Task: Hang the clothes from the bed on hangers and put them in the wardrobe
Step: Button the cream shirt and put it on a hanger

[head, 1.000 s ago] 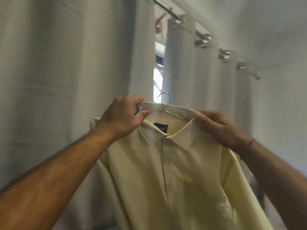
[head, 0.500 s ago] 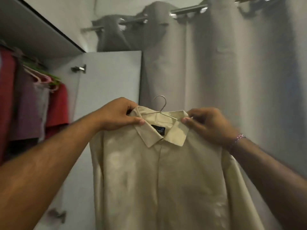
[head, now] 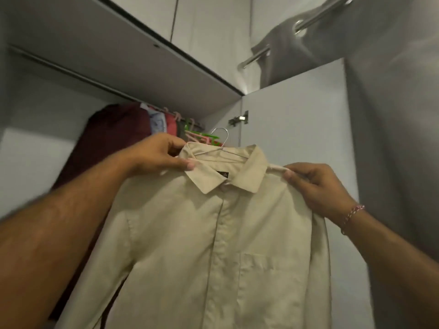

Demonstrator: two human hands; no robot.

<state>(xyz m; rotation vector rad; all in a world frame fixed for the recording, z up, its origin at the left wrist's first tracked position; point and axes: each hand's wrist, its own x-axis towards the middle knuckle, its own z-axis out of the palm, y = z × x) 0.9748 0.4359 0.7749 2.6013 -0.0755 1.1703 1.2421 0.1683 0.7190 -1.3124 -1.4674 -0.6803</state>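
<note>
A person holds a cream shirt [head: 221, 245], already on a wire hanger [head: 219, 141], up before the open wardrobe [head: 133, 74]. The left hand [head: 159, 155] pinches the shirt at the collar's left end, thumb on top; the right hand [head: 316, 186] pinches the fabric at the right shoulder seam, a thread bracelet [head: 351, 216] at its wrist. The hanger's hook stands upright above the collar, free of both hands and below the rail [head: 71, 72], which runs under the wardrobe's top shelf. Maroon, blue and red clothes [head: 123, 129] already hang there, with pink and green spare hangers [head: 202, 138] bunched just behind the hook. The wardrobe door [head: 297, 138] stands open to the right, a grey curtain [head: 392, 115] beyond it.

The step in hand appears to be carrying the shirt to the rail. To do it well, one hand would likely need to move to the hanger's neck, since neither now controls the hook; the shirt should rise until the hook clears the rail, then settle over it in a gap among the hung clothes. The spare hangers could snag the hook, so a clean approach from the front looks wisest. Keeping the shoulders level should stop the shirt sliding off the thin wire.
</note>
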